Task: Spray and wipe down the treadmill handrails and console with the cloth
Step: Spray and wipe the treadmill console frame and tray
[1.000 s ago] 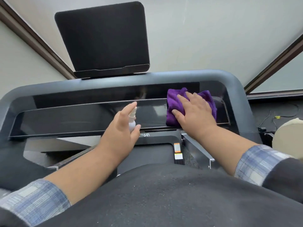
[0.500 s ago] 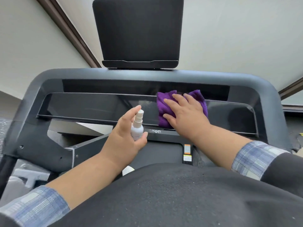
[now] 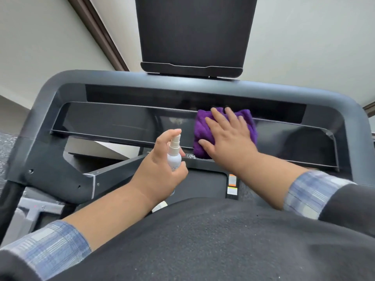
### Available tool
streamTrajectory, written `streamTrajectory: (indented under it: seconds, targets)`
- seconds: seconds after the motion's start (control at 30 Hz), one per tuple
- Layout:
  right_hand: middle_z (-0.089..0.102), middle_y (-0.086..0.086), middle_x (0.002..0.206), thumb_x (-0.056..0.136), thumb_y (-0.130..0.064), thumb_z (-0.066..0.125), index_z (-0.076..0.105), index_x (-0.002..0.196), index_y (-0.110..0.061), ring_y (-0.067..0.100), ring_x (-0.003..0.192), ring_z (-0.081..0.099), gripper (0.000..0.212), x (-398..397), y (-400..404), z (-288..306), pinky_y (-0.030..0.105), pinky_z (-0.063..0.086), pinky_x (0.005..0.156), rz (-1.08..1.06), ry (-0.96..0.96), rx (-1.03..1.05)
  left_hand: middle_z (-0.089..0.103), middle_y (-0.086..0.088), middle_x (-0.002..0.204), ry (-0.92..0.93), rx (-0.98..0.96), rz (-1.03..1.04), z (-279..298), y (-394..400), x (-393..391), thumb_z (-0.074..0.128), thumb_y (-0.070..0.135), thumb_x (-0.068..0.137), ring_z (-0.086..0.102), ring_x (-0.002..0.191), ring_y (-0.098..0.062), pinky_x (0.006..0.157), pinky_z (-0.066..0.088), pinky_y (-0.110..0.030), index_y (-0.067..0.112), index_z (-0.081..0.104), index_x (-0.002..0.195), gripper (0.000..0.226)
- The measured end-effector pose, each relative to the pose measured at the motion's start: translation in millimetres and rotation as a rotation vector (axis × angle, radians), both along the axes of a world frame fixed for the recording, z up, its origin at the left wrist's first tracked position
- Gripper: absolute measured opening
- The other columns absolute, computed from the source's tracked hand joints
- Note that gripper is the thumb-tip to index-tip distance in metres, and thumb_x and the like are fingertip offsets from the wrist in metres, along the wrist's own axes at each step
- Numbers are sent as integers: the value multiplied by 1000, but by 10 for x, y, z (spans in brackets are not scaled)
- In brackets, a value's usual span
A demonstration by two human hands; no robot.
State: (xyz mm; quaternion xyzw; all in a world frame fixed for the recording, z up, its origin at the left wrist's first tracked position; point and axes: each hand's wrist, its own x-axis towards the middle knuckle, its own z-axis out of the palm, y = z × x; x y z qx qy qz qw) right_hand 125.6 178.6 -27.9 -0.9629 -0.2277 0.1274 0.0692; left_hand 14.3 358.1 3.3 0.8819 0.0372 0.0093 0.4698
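Right hand flat on the purple cloth, fingers straight and spread, palm pressing the folded cloth against the glossy black console panel a little right of its middle. The cloth bunches up around the hand, its lower edge hanging over the panel's front lip just above some partly hidden lettering.

Left hand grips the small white spray bottle — fingers wrapped round its body, index finger lifted to the top of the nozzle. The bottle stands upright, just left of the cloth and in front of the panel's lower edge, not touching the panel.

Both forearms are bare, plaid cuffs pushed back under dark sleeves.

Outward now — the grey handrail frame curves round the console in one wide arch, corner to corner. Above its top bar a black tablet holder rises, with a shelf lip at its base. Below the panel sit orange and white warning stickers on the treadmill's centre column. A dark garment fills the bottom of the view.
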Motion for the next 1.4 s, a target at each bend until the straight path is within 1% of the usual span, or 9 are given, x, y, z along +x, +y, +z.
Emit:
streamTrajectory:
  seconds: [0.13, 0.3, 0.43, 0.6, 0.83, 1.0, 1.2, 1.3, 1.4]
  targets:
    - [5, -7, 167, 98, -65, 26, 12, 159, -24, 23, 153, -7, 74, 33, 484, -15, 50, -4, 123, 66, 29, 9, 58, 16, 92, -31, 17, -45, -81, 148, -33, 69, 2, 79, 59, 81, -16, 75, 51, -25, 64, 22, 130, 92]
    - [26, -4, 163, 90, -70, 20, 27, 156, -26, 22, 151, 13, 80, 0, 222, -52, 42, 2, 124, -31, -10, 33, 57, 17, 94, -9, -3, -133, -155, 376, 16, 67, 5, 81, 58, 74, -11, 71, 46, -16, 57, 25, 132, 85]
    - [33, 1, 160, 90, -67, 22, 35, 154, -21, 25, 149, 20, 80, -80, 28, -45, 44, 10, 124, -156, -35, 28, 55, 16, 96, -4, 1, -204, -196, 622, 43, 66, 4, 80, 54, 64, -9, 65, 43, -15, 53, 22, 133, 84]
    - [27, 1, 162, 83, -72, 16, 30, 155, -23, 26, 151, 13, 88, -67, 465, -15, 50, 7, 123, -228, -8, -16, 53, 15, 98, -18, 13, -233, -233, 1035, 31, 66, 2, 80, 53, 62, -10, 60, 43, -14, 49, 21, 134, 85]
    - [13, 3, 166, 75, -86, 13, 9, 156, -43, 34, 151, 4, 91, -62, 1583, -10, 58, 3, 121, -31, 29, -42, 53, 18, 94, -30, 7, -274, -227, 1447, 22, 63, 12, 79, 54, 68, -6, 64, 45, -16, 47, 20, 133, 78]
    - [15, -1, 165, 75, -90, 26, 17, 155, -42, 28, 152, 6, 93, -86, 1425, -5, 51, 4, 123, -55, 34, -26, 55, 16, 91, -34, -12, -288, -291, 1668, 13, 69, 10, 81, 54, 66, -7, 65, 43, -14, 49, 21, 130, 79]
    - [15, -1, 165, 61, -96, 35, 18, 155, -40, 26, 152, 2, 111, -195, 1472, 36, 53, 4, 123, -130, 54, -57, 56, 22, 98, -15, -53, -208, -323, 2049, -87, 72, 25, 81, 61, 67, -19, 66, 52, -32, 62, 24, 125, 75]
    - [14, 1, 165, 58, -97, 38, 16, 155, -40, 27, 152, 1, 115, -187, 1758, 31, 54, 1, 123, -82, 48, -76, 56, 19, 101, -31, -61, -191, -322, 2271, -156, 69, 27, 81, 61, 71, -19, 67, 53, -37, 57, 26, 129, 71]
    - [10, 2, 165, 57, -97, 35, 12, 155, -40, 30, 152, 0, 116, -184, 2279, -20, 56, -1, 122, -5, 44, -77, 57, 16, 101, -37, -90, -174, -292, 2448, -226, 68, 24, 82, 62, 71, -14, 68, 53, -26, 53, 27, 132, 70]
